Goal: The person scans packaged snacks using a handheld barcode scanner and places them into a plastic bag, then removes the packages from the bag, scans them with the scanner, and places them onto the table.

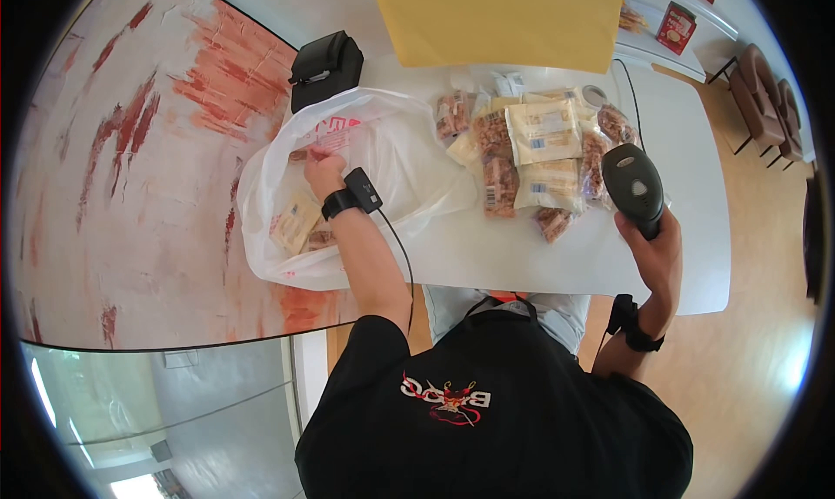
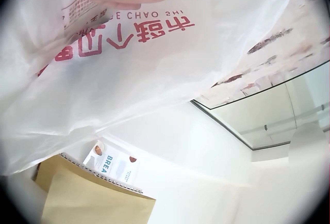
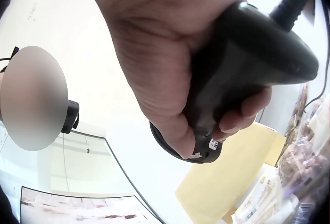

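Note:
My right hand point(image 1: 654, 248) grips a black barcode scanner point(image 1: 634, 186) by its handle, its head over the right side of the table. In the right wrist view the fingers wrap round the scanner point(image 3: 221, 74), and its cord leaves the handle at the top. My left hand point(image 1: 325, 174) is inside a white plastic bag point(image 1: 409, 181) with red print, fingers curled at a small packet of brown food point(image 1: 299, 154) that they partly hide. Lower in the bag lie a pale packet point(image 1: 296, 224) and another brown packet point(image 1: 321, 238).
Clear packets of brown pieces point(image 1: 500, 186) and pale packets point(image 1: 544, 132) are heaped mid-table on the white table point(image 1: 696, 203). A black device point(image 1: 325, 68) stands behind the bag. A yellow board point(image 1: 500, 20) rises at the back, and a large painting point(image 1: 148, 168) lies to the left.

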`<state>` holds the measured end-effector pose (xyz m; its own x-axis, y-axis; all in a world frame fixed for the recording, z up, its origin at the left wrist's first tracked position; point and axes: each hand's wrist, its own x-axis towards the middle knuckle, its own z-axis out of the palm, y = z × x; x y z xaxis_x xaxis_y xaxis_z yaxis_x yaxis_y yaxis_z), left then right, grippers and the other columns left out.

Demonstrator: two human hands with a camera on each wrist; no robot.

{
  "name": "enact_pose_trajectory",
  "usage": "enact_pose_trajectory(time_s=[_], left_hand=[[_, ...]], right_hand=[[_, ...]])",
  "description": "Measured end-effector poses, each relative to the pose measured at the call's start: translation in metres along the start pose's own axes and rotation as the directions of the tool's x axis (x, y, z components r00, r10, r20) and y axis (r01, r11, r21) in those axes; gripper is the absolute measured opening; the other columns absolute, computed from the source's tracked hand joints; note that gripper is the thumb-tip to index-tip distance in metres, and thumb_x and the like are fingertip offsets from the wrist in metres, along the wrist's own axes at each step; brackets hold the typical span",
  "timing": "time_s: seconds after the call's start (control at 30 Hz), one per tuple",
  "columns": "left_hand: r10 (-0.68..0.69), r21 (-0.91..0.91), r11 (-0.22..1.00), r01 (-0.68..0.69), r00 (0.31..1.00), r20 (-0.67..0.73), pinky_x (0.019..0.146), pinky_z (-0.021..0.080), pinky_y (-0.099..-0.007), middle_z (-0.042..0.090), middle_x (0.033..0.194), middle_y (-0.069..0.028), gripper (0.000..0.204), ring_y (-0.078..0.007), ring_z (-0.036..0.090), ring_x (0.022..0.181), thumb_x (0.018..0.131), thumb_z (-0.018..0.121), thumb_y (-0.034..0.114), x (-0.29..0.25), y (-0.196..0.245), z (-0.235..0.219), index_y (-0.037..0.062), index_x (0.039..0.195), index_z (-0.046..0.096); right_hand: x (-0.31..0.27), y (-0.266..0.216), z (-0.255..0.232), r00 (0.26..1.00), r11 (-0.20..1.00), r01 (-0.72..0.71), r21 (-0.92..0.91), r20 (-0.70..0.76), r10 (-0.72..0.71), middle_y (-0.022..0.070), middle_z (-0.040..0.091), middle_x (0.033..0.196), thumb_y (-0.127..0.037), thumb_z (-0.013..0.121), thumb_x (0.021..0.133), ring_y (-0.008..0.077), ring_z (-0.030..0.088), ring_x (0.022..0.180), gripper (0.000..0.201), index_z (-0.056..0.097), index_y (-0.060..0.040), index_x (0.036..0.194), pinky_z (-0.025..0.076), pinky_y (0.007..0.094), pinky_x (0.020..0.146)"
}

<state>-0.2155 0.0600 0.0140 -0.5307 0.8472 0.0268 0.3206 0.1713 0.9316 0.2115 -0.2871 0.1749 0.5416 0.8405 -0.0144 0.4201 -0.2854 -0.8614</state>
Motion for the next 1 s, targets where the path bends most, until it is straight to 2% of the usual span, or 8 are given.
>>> enact_pose_trajectory(time_s=[0.07,0.13,0.17,0.2,0.23,0.87,0.97,1.0], left_hand=[[0.043,0.238,0.97,-0.043,0.999,0.004,0.068,0.055,-0.0154,0.066,0.098,-0.006,0.023,-0.0076,0.063,0.087,0.1,0.045,0.01,0.01,-0.042,0.002,-0.0032,0.11,0.06],[0.064,-0.787,0.617,0.024,0.995,0.08,0.068,0.054,-0.0241,0.069,0.093,-0.0115,0.022,-0.0197,0.068,0.085,0.096,0.045,0.011,0.096,-0.105,0.024,-0.0047,0.102,0.06],[0.067,-0.787,0.617,0.025,0.994,0.085,0.068,0.054,-0.0241,0.069,0.093,-0.0115,0.022,-0.0197,0.068,0.085,0.096,0.045,0.011,0.042,-0.091,0.012,-0.0047,0.102,0.06],[0.193,-0.218,0.954,-0.205,0.978,-0.074,0.07,0.054,-0.0319,0.069,0.092,-0.0159,0.022,-0.0286,0.068,0.085,0.094,0.047,0.013,0.015,-0.053,0.005,-0.0043,0.099,0.059],[0.385,0.466,0.835,-0.292,0.916,-0.117,0.072,0.054,-0.0396,0.069,0.09,-0.0203,0.022,-0.0376,0.067,0.085,0.091,0.048,0.015,-0.006,-0.008,0.002,-0.004,0.095,0.058],[0.285,0.464,0.86,-0.212,0.954,-0.092,0.081,0.051,-0.0482,0.067,0.1,-0.0293,0.031,-0.0444,0.064,0.095,0.094,0.041,0.016,-0.009,-0.009,-0.004,-0.0065,0.099,0.063],[0.561,0.244,0.824,-0.511,0.794,-0.233,0.08,0.053,-0.0438,0.068,0.104,-0.0214,0.032,-0.0372,0.067,0.091,0.094,0.043,0.018,-0.032,0.018,0.001,-0.0045,0.105,0.063],[0.098,-0.288,0.93,-0.229,0.909,-0.405,0.081,0.052,-0.0404,0.067,0.107,-0.0166,0.032,-0.0327,0.066,0.092,0.093,0.045,0.019,-0.031,0.037,0.006,-0.0031,0.108,0.062]], right_hand=[[-0.001,0.0,0.0,1.0,1.0,0.029,0.01,-0.002,-0.029,0.0054,0.066,0.08,-0.014,0.075,0.081,0.0111,0.055,0.074,0.03,0.065,0.0022,0.104,0.048,0.0284,0.071],[-0.001,-0.001,-0.001,0.999,0.999,0.033,0.005,-0.01,-0.033,0.0058,0.066,0.08,-0.013,0.075,0.081,0.0113,0.056,0.074,0.03,0.065,0.0023,0.104,0.048,0.0283,0.071],[-0.001,-0.001,-0.001,0.999,0.999,0.04,-0.002,-0.012,-0.04,0.0061,0.066,0.08,-0.013,0.075,0.081,0.0115,0.056,0.074,0.029,0.065,0.0024,0.104,0.048,0.0282,0.072],[-0.001,-0.002,-0.001,0.999,0.999,0.038,-0.001,-0.016,-0.038,0.0061,0.066,0.08,-0.013,0.075,0.081,0.0115,0.056,0.074,0.029,0.065,0.0024,0.104,0.048,0.0282,0.072],[-0.001,-0.002,-0.001,0.999,0.999,0.038,0.007,-0.015,-0.038,0.0062,0.066,0.08,-0.013,0.075,0.081,0.0116,0.056,0.074,0.029,0.065,0.0026,0.103,0.048,0.0283,0.071],[-0.004,-0.001,-0.002,0.997,0.997,0.071,0.008,-0.004,-0.071,0.0065,0.066,0.08,-0.011,0.074,0.08,0.012,0.057,0.074,0.028,0.065,0.0028,0.102,0.049,0.0287,0.071],[-0.003,0.0,-0.002,0.998,0.998,0.061,0.002,-0.007,-0.061,0.0066,0.067,0.08,-0.011,0.074,0.08,0.0121,0.058,0.074,0.028,0.065,0.0027,0.102,0.049,0.0289,0.071],[-0.003,-0.001,-0.002,0.998,0.998,0.06,0.001,-0.006,-0.06,0.0066,0.067,0.08,-0.011,0.074,0.08,0.0121,0.058,0.074,0.028,0.065,0.0027,0.102,0.049,0.0289,0.071]])
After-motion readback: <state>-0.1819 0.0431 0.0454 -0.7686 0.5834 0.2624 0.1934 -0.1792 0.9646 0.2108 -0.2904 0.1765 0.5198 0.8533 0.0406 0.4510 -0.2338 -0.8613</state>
